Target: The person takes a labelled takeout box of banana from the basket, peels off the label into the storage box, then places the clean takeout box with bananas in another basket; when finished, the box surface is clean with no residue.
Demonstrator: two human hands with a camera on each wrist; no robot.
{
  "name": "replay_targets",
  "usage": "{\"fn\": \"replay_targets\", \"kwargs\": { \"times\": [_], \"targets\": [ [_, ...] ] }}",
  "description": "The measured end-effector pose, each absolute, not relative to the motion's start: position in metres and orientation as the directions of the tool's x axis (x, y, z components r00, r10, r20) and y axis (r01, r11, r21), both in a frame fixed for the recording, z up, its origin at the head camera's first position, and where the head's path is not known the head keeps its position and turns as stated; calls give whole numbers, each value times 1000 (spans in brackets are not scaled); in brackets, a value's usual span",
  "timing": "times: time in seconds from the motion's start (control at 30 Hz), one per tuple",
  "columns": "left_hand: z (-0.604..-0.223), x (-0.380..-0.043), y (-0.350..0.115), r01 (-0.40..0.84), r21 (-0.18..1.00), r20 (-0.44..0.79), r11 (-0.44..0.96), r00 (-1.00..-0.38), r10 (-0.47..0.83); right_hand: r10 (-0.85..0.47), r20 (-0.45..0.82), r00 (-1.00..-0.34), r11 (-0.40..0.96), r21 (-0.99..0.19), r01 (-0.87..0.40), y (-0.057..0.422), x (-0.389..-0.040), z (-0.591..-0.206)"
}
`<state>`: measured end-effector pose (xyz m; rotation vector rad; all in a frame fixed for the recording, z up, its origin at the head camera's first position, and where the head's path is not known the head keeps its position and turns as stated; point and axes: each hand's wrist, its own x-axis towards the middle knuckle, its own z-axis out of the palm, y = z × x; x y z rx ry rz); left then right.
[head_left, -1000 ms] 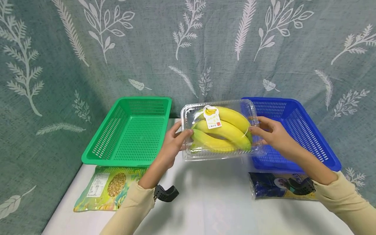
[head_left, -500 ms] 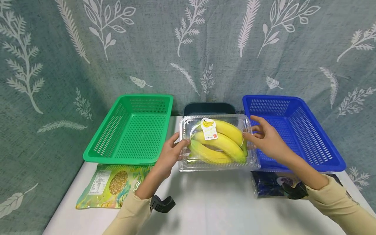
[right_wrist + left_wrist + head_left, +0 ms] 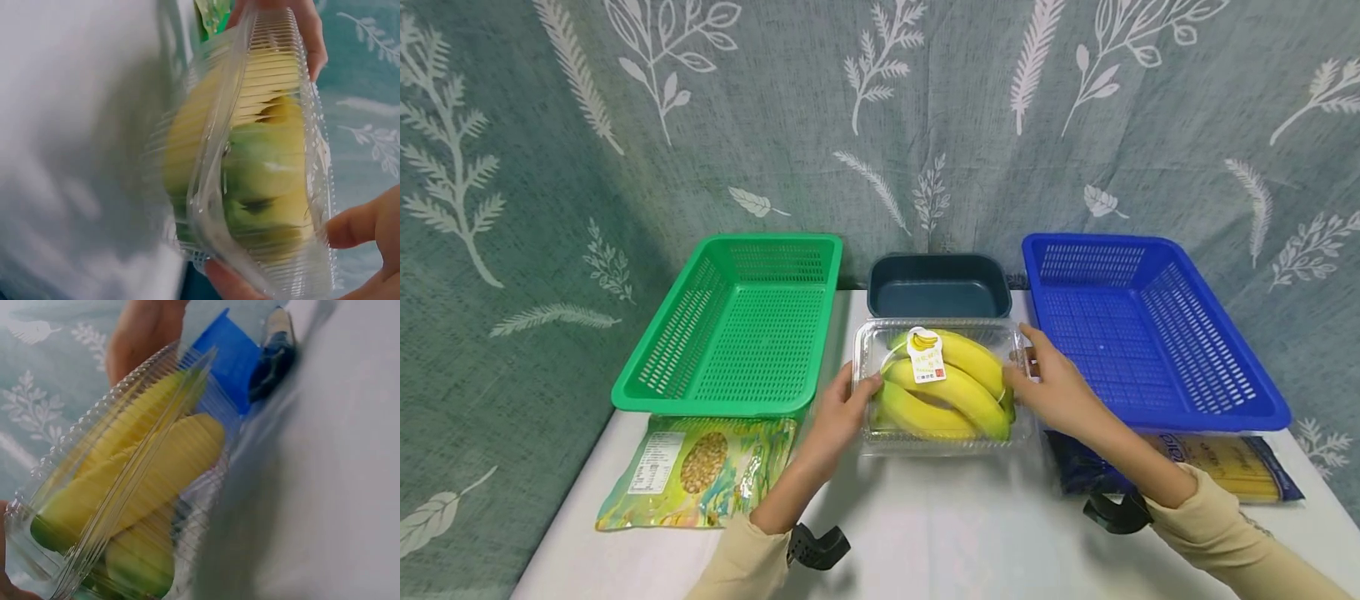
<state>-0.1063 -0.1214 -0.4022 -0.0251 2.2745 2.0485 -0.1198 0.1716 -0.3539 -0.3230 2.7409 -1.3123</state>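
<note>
Both hands hold a clear plastic clamshell box (image 3: 943,450) by its two short ends. Several yellow bananas (image 3: 947,387) with green tips lie inside, and a white label (image 3: 927,357) with a banana picture sits on the lid. My left hand (image 3: 838,412) grips the left end, thumb on top. The right hand (image 3: 1056,383) grips the right end, its thumb (image 3: 356,226) and a fingertip (image 3: 228,281) on either side of the box in the right wrist view. A shadow lies on the white table below the box.
A green basket (image 3: 831,333) stands at left, a blue basket (image 3: 1232,333) at right, and a dark teal bin (image 3: 938,260) behind the box. A green-yellow food bag (image 3: 700,475) lies front left. A pasta packet (image 3: 1232,471) lies front right, partly behind the right arm.
The box of bananas has come down and toward the person, carried by both hands. The teal bin behind it, hidden at first, now shows. More of the pasta packet is visible.
</note>
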Motion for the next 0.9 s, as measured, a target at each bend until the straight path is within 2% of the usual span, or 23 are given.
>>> {"fn": "replay_targets", "kwargs": {
  "times": [0.6, 0.77, 0.9],
  "targets": [
    [-428, -106, -128, -116, 981, -118, 155, -993, 8, -201, -119, -972, 687, -725, -53, 151, -124, -377],
    [-432, -113, -128, -147, 974, -151, 172, -989, 11, -214, -144, -966, 720, -692, -56, 148, -129, -374],
    [-434, -117, -128, -157, 964, -164, 213, -986, 12, -219, -117, -969, 760, -644, -94, 144, -131, -368]
  ]
}}
